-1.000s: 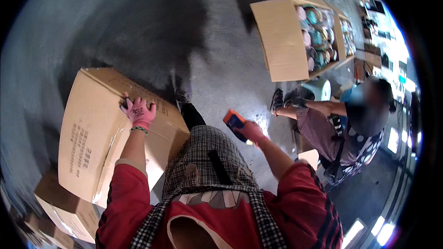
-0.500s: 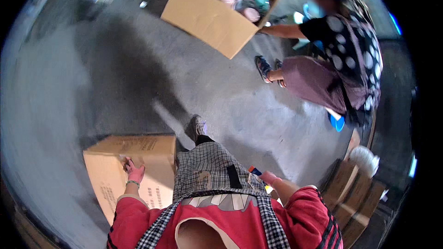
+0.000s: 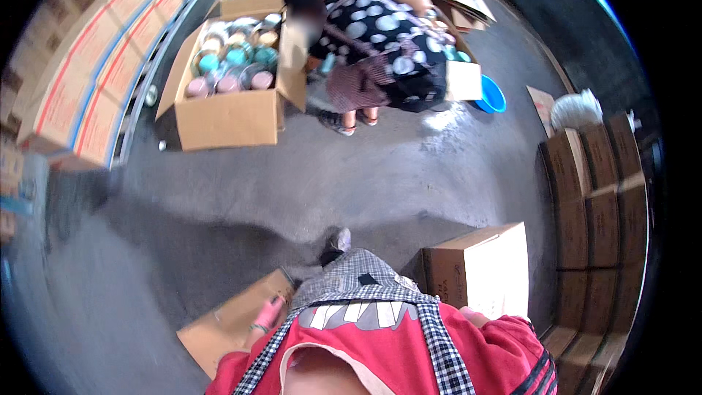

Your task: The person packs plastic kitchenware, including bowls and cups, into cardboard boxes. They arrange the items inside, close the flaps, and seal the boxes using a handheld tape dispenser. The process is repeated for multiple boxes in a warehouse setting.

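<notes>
At the lower left, my left hand point(image 3: 269, 313), pinkish and with a band at the wrist, is closed at the side of a brown cardboard box point(image 3: 223, 325). A dark spot shows by its fingertips, which are blurred. Only a small part of my right hand point(image 3: 475, 316) shows past the red sleeve; its fingers and anything in them are hidden. It is beside another cardboard box point(image 3: 486, 271), whose pale side catches the light, just right of my checked apron point(image 3: 344, 274).
Ahead, a person point(image 3: 387, 44) in a dotted top bends between open cartons. One carton point(image 3: 227, 124) holds pink, teal and cream round items. A blue basin point(image 3: 491, 95) sits on the floor. Stacked boxes point(image 3: 596, 212) line the right; long cartons point(image 3: 102, 80) stand left.
My view has swung and tilted up, showing more cartons. The left box stays by my left hand. A box now shows at right. The orange-and-blue item at my right hand is out of sight.
</notes>
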A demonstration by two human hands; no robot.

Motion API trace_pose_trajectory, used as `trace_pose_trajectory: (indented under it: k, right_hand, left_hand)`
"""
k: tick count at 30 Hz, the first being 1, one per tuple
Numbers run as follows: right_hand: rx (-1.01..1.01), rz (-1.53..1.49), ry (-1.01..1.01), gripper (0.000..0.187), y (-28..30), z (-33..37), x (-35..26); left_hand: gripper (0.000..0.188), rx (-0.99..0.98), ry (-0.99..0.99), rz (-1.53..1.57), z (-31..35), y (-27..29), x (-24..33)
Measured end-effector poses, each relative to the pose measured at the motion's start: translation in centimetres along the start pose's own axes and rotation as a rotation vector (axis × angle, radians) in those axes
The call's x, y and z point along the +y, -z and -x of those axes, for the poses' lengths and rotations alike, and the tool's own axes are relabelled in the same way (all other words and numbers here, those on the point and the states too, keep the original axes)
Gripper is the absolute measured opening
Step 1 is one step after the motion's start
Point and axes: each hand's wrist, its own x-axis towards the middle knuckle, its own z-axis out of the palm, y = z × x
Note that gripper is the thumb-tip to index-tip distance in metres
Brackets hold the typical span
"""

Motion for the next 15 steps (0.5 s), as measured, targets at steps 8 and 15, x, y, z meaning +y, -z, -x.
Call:
trace_pose_trajectory:
  k: [8,15]
  right_hand:
    - [0.022,-0.472,0.038,0.056,-2.4,-4.1,2.3]
    - [-0.014,-0.729,0.059,0.055,2.6,-10.5,6.2]
  left_hand:
    - [0.034,-0.152,0.173,-0.198,1.2,-1.0,3.8]
    - [0.032,-0.161,0.028,-0.238,-7.7,-9.6,18.6]
